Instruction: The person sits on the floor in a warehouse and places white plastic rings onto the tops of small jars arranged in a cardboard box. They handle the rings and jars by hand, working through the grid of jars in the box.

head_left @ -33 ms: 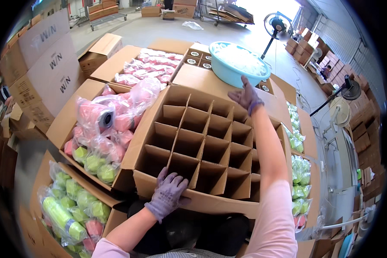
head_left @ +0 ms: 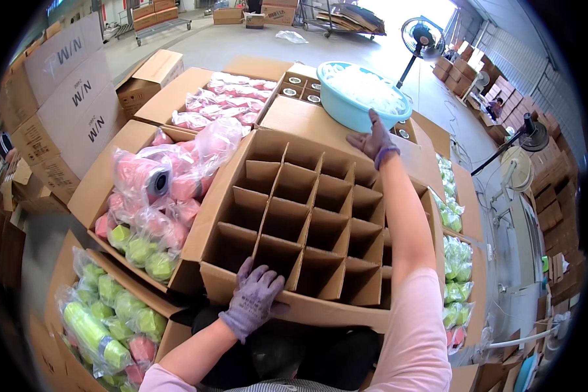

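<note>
My left hand point(head_left: 255, 297), in a light purple glove, curls its fingers over the near edge of an open cardboard box point(head_left: 228, 274) fitted with a grid of dividers point(head_left: 307, 228). The compartments that I can see hold nothing. My right hand point(head_left: 375, 137), also gloved, reaches over the box's far side, fingers apart, its fingertips close below a light blue plastic basin point(head_left: 353, 117) filled with whitish translucent items; contact with the basin is unclear. To the left of the box, bagged pink items point(head_left: 176, 183) and green items point(head_left: 137, 251) fill another carton.
More cartons of bagged items stand at lower left point(head_left: 104, 307), behind point(head_left: 222, 98) and right point(head_left: 457, 281). Stacked boxes point(head_left: 72, 104) rise on the left. A black standing fan point(head_left: 421, 39) and another point(head_left: 536, 134) stand beyond. A person point(head_left: 495, 108) sits in the distance.
My right hand has moved slightly upward toward the blue basin. My left hand stays on the box edge, with only a very small shift.
</note>
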A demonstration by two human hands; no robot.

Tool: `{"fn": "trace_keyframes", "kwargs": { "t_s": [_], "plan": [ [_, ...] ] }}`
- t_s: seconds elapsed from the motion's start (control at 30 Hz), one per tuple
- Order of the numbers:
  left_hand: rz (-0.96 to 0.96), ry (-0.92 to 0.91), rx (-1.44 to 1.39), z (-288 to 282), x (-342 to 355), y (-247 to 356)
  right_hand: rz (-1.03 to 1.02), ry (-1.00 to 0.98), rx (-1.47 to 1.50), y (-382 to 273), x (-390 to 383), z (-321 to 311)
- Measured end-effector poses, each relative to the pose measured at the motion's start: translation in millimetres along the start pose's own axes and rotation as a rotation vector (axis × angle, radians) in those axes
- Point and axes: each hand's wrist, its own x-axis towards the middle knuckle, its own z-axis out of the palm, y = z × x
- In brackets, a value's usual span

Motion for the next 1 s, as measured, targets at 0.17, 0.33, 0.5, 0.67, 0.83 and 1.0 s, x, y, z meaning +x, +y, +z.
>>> {"fn": "trace_keyframes", "kwargs": {
  "t_s": [0.17, 0.33, 0.5, 0.67, 0.83, 1.0],
  "plan": [
    [0.015, 0.016, -0.030, -2.6, 8.9, -8.3, -0.163, -0.063, 0.382, -9.3, 95.8, 6.1],
    [0.020, 0.011, -0.030, -2.5, 8.7, -18.8, -0.522, 0.195, -0.402, -15.2, 132.9, 3.5],
    [0.011, -0.001, -0.037, 1.4, 7.7, -19.7, -0.327, 0.207, 0.308, -49.4, 139.6, -18.5],
    [0.016, -0.010, -0.031, 1.4, 6.0, -18.3, -0.372, 0.199, 0.273, -78.2, 136.7, -52.8],
    [-0.008, -0.017, -0.043, -3.0, 3.9, -16.2, -0.558, 0.257, 0.039, -78.1, 169.0, -139.3],
    [0.005, 0.002, -0.083, -4.8, 12.1, -9.8, -0.708, 0.473, -0.325, -63.8, 150.0, -166.3]
  ]
}}
